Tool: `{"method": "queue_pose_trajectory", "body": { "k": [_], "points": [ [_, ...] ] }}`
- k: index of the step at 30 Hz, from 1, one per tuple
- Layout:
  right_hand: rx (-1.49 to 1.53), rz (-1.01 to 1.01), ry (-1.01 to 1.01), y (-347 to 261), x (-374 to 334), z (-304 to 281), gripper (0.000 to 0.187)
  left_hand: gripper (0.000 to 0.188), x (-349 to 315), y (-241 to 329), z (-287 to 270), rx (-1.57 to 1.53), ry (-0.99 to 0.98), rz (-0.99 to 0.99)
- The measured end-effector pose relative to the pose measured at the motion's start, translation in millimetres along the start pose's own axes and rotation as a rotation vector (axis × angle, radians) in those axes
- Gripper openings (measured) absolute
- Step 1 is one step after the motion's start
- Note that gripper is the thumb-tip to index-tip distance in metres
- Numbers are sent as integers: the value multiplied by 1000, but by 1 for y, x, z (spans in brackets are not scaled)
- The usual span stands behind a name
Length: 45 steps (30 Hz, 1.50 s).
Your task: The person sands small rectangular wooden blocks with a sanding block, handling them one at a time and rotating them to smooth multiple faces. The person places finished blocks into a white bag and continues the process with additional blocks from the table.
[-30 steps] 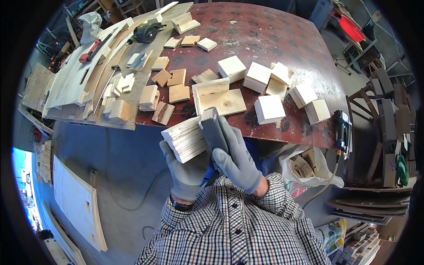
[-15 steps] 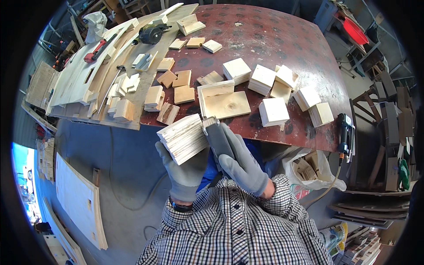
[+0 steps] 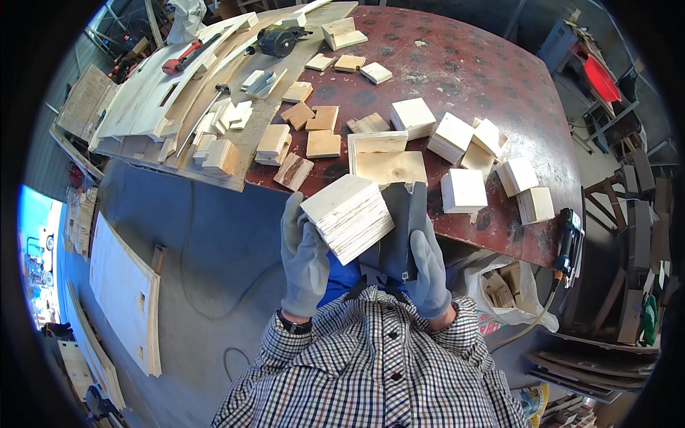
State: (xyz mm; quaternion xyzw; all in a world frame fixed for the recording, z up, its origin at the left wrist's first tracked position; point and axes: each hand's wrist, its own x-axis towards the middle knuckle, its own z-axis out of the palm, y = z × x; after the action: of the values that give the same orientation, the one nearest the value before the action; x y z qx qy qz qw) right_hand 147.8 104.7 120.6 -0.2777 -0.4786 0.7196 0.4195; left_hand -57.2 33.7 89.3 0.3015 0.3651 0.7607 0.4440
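My gloved left hand (image 3: 305,260) is closed on a layered plywood block (image 3: 351,217), held tilted in front of my chest with its striped edges showing. In my gloved right hand (image 3: 428,269) is a flat dark-grey slab (image 3: 399,232) with a rough pale edge, standing upright just right of the block. It looks like a block wrapped in sandpaper, though I cannot be sure. Beyond both hands, an L-shaped wooden piece (image 3: 392,167) lies near the front edge of the dark red table (image 3: 492,78).
Several pale wood blocks (image 3: 464,191) and thin offcuts (image 3: 323,144) lie on the table. A nail gun (image 3: 569,242) with a hose hangs at its right corner. Boards at the left carry a black power tool (image 3: 280,43) and a hammer (image 3: 207,114). A white bag (image 3: 503,285) holds offcuts below.
The slab has turned in my right hand so its broad dark face shows, and it has moved right. My left hand has rotated the block, showing its smooth top. The view has shifted.
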Motion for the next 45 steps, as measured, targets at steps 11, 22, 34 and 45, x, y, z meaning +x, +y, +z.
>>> {"method": "queue_pose_trajectory", "body": {
  "k": [11,22,34,45],
  "points": [
    [-691,-467,96,20,11,17,77,53,-9,-3,0,412,-19,-79],
    [-1349,-839,44,22,8,7,64,76,8,9,40,-391,122,-542],
    [-1294,-983,-24,3,14,21,58,64,-14,-8,28,-369,2,-425],
    [-944,-516,264,-36,32,-4,80,75,-1,5,21,-747,-18,-427]
  ]
}}
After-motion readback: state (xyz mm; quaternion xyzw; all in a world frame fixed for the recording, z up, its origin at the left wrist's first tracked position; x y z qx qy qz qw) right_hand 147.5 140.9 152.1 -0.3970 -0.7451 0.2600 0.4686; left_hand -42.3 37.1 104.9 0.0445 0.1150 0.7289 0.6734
